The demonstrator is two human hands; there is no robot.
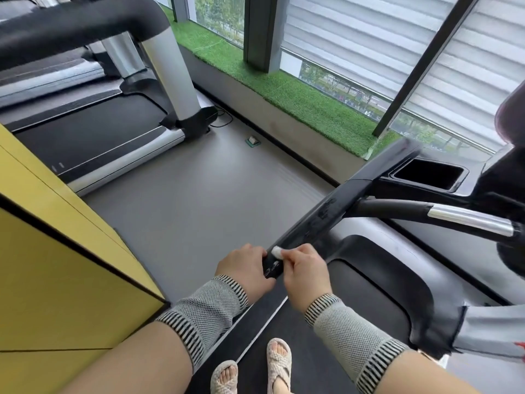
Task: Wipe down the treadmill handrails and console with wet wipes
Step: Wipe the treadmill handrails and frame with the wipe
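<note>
My left hand [245,265] clasps the long black treadmill handrail [326,211] low in frame; my right hand [305,265] pinches a small bunched white wet wipe [277,251], whose grip may slip, letting it drop.

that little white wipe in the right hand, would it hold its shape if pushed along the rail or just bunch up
Probably bunch up: the wipe already shows as a small crumpled wad pinched in the right hand, not a flat sheet. It looks soft and very light, so it likely needs steady finger pressure to track along the handrail. The left hand rests at the rail's end.
</note>
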